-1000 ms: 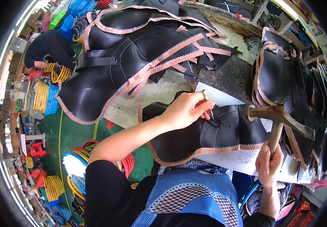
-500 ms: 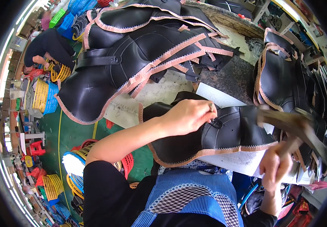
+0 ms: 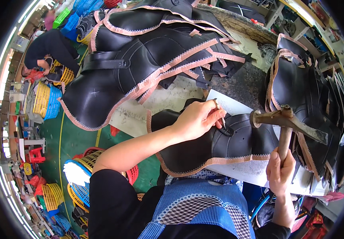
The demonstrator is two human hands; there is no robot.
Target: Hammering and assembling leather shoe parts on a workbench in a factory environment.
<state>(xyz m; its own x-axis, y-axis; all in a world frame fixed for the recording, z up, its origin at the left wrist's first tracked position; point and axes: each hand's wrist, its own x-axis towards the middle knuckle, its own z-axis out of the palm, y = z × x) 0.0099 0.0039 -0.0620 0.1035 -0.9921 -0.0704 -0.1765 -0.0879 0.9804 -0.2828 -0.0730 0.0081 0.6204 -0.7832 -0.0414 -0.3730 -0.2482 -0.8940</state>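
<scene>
Lying across the near part of the stained bench [image 3: 180, 89], a black leather piece [image 3: 188, 155] partly covers a white board [image 3: 229, 102]. The left hand [image 3: 198, 119] has its fingers clamped on a thin rod [image 3: 217, 105], its lower end at a dark tab [image 3: 228, 131]; the right hand's [image 3: 280, 173] fingers wrap a hammer [image 3: 286, 132]. Similar pieces pile up at far left [image 3: 140, 51] and right [image 3: 295, 83]. Left of the bench, baskets [image 3: 41, 99] and a bending person [image 3: 54, 47] occupy the green floor [image 3: 80, 137].

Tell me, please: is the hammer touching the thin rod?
Apart. The head view shows the black piece visible between the hammer and the thin rod.
</scene>
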